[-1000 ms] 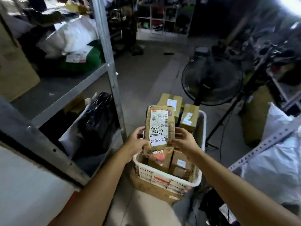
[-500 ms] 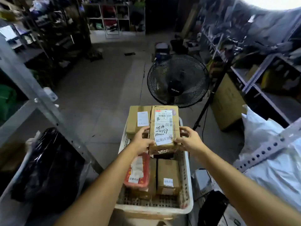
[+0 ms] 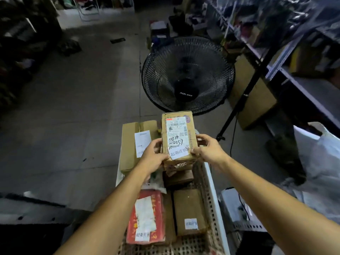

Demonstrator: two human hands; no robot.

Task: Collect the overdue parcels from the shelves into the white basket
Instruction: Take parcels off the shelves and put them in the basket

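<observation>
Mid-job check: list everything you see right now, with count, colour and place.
held parcel: 1, brown, above basket's far end
white basket: 1, white, beneath the arms
large parcel: 1, brown, basket's far left
middle parcel: 1, brown, under held parcel
red parcel: 1, red, basket's near left
small parcel: 1, brown, basket's near right
fan: 1, black, beyond basket
bag: 1, white, far right
shelving: 1, grey, right
left hand, right hand: 2, gripping held parcel's sides

Left hand (image 3: 153, 157) and right hand (image 3: 209, 149) grip labelled cardboard parcel (image 3: 178, 138) above white basket (image 3: 211, 196); black fan (image 3: 187, 76) beyond.
</observation>
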